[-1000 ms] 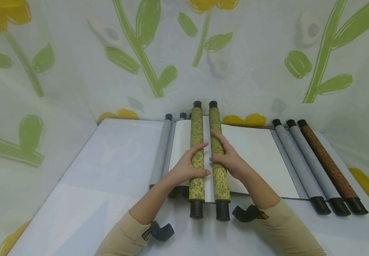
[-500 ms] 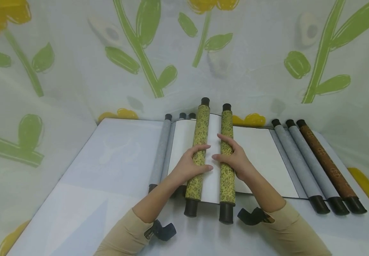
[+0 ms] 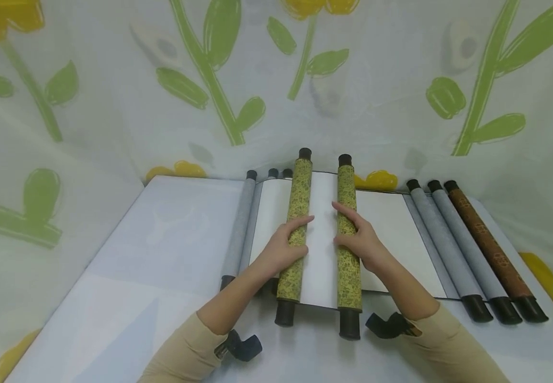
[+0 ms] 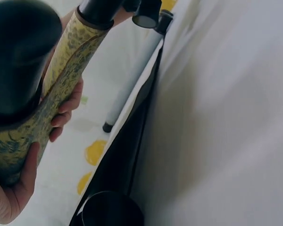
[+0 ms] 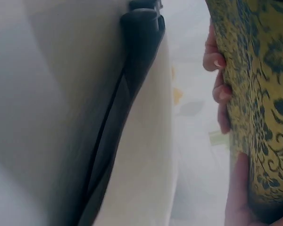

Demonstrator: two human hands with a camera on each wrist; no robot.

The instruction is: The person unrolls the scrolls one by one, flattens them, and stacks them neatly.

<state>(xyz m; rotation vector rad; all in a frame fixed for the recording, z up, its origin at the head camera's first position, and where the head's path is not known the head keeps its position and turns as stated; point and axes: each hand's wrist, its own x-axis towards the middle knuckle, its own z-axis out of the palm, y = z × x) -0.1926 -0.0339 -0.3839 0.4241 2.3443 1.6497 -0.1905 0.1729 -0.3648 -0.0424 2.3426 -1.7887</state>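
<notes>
A hand scroll with a yellow-and-dark floral backing is partly unrolled, raised over the table. My left hand (image 3: 280, 250) grips its left roll (image 3: 299, 186), thumb and fingers around the patterned cloth. Its right roll (image 3: 349, 282) is held the same way by my right hand (image 3: 362, 243). Between the rolls stretches a white sheet (image 3: 321, 260); black knobs cap the roll ends. The right wrist view shows fingers (image 5: 221, 92) against the patterned backing (image 5: 269, 113). In the left wrist view a black knob (image 4: 19, 56) looms close, and the backing (image 4: 68, 56) curves between both rolls.
Beneath lies an opened scroll with cream paper (image 3: 396, 239), its grey left roll (image 3: 241, 229) and grey right roll (image 3: 444, 239) at the sides. Another grey roll (image 3: 470, 239) and a brown patterned roll (image 3: 489, 239) lie at the right. A flowered cloth (image 3: 113, 80) hangs behind the white table (image 3: 137, 298).
The two yellow rolls have moved apart, and the white sheet between them shows wider. My right hand has shifted to the right with its roll; my left hand has barely moved.
</notes>
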